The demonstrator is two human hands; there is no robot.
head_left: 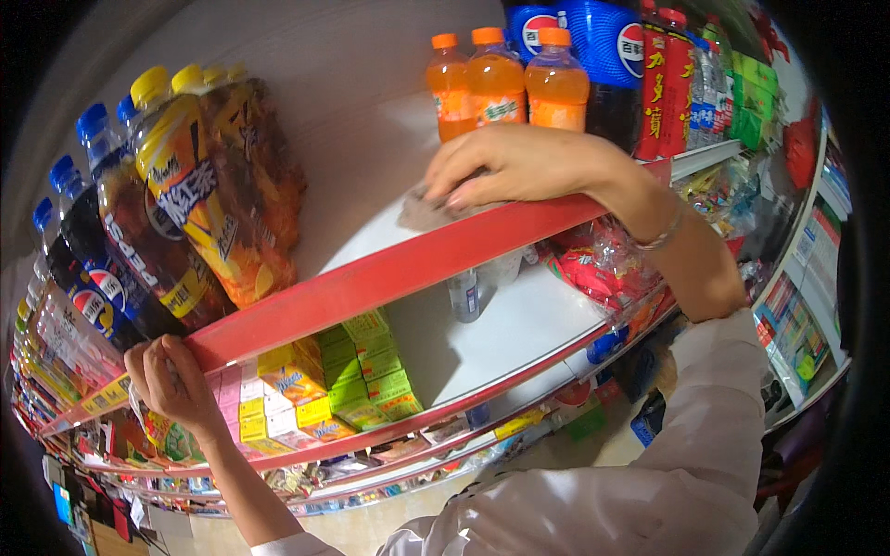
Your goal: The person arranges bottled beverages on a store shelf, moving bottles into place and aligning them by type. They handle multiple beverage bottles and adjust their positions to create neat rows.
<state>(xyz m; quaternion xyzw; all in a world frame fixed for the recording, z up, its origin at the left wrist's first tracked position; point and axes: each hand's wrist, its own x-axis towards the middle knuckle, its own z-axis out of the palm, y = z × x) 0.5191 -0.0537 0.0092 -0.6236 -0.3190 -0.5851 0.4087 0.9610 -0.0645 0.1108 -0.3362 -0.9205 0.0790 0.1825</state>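
Observation:
My right hand lies over a grey-brown cloth, pressed onto the white upper shelf just behind its red front strip. Its fingers are bent around the cloth, which is partly hidden. Further left, my left hand is closed at the front edge of the same shelf, fingers curled over the strip. A small white piece shows beside it; what it is I cannot tell. Nearest that hand stand dark cola bottles and yellow-capped iced tea bottles. Orange soda bottles stand behind my right hand.
Large blue-labelled cola bottles and red drink bottles line the back right. On the shelf below are green boxes, yellow boxes, a small clear bottle and red bags. Further racks stand at the right.

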